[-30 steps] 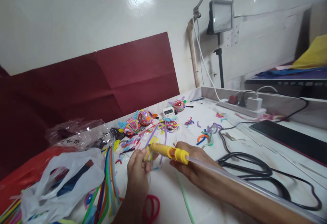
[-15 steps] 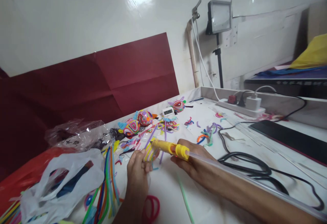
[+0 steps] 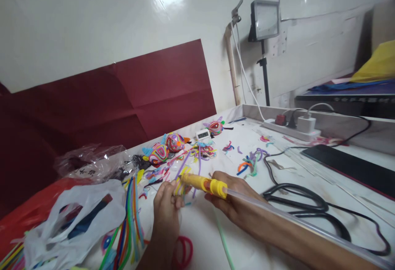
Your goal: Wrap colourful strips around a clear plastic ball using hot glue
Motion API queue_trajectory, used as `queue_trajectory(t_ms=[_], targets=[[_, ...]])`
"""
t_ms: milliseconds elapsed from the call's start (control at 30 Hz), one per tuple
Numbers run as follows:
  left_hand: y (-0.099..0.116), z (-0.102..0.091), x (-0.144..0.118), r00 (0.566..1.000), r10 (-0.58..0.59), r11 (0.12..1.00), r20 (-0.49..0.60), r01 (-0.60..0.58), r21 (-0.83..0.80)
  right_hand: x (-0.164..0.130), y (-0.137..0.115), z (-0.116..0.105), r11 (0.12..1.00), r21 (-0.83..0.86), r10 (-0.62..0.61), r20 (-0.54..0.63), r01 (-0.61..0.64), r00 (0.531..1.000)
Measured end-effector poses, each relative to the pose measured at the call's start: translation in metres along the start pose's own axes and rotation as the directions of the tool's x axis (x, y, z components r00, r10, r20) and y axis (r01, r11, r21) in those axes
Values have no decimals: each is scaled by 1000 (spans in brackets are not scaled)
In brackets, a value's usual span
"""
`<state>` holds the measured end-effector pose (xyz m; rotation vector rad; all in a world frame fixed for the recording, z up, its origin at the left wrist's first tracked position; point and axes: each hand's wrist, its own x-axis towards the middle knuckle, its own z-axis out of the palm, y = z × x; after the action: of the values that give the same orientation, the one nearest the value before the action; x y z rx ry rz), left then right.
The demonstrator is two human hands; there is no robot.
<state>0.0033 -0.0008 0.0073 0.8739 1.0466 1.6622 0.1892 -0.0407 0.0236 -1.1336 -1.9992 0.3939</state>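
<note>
We see the yellow glue gun as a slim, pen-like tool with an orange band, a wider yellow collar and a clear glue stick trailing from its back end. Our right hand is wrapped around it just behind the collar, low over the white tabletop. Its tip meets a small piece of yellow and purple pipe cleaners, pinched in the fingers of our left hand.

Left of the glue gun, a white plastic bag and a clear bag lie crumpled, with a bundle of long coloured stems spilling out between them; what else they hold we cannot tell.

Beyond the glue gun we count three finished colourful figures and one small white timer. To the right of it lies one coiled black cable.
</note>
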Motion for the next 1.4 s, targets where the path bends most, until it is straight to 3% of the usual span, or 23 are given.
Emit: queue_trajectory(t_ms=[1400], targets=[[8,4,-5,999,-25,999,-33,23,-39,8,12,-1,995,-51,73,-125,-80,990]])
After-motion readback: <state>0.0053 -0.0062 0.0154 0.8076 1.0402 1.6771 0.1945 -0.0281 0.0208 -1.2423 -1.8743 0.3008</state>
